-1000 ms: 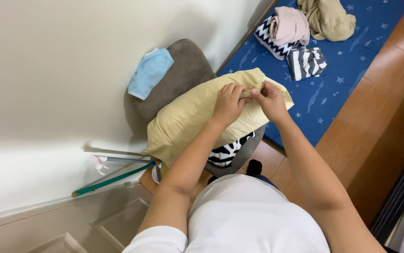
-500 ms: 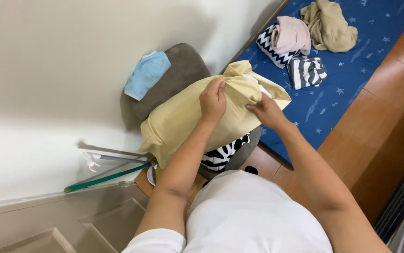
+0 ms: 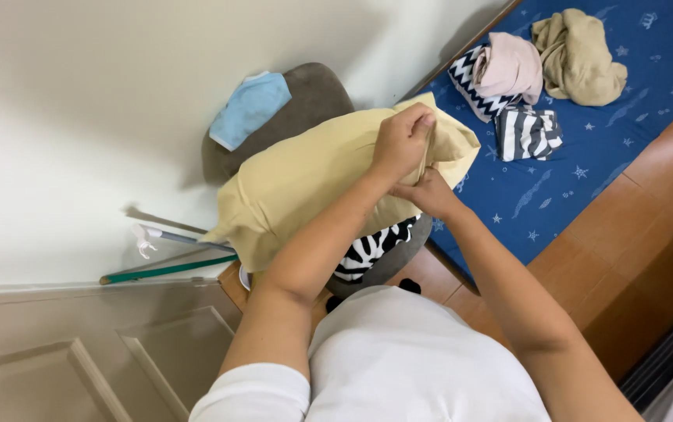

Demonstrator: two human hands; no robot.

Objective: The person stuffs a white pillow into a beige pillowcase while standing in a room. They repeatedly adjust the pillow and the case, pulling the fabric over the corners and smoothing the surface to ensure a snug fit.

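Pale yellow fabric-covered pillow point(image 3: 313, 184) sits propped on a pile — a zebra-striped black-and-white cushion point(image 3: 367, 250) under it, a brown-grey cushion point(image 3: 313, 101) with a light blue cloth point(image 3: 250, 109) behind, against the white wall point(image 3: 78, 117). Left hand point(image 3: 404, 141) is closed in a fist on the open end of the yellow cover, bunching the loose cloth near the bed edge; right hand point(image 3: 430, 191) is closed on the same end from below, fingers pinching the flap just beside the left. Judgement: the step in hand is closing or tucking the cover's mouth. To do it well — keep the left fist tight so the filling stays in, pull the flap taut with the right, feed the corners in flat, no twisted seam. The pile under the pillow looks soft and uneven, so press lightly or it may tip toward the green-handled mop point(image 3: 164, 270). Folded striped clothes point(image 3: 528, 133) lie well apart on the blue star-print bed sheet point(image 3: 625, 156).
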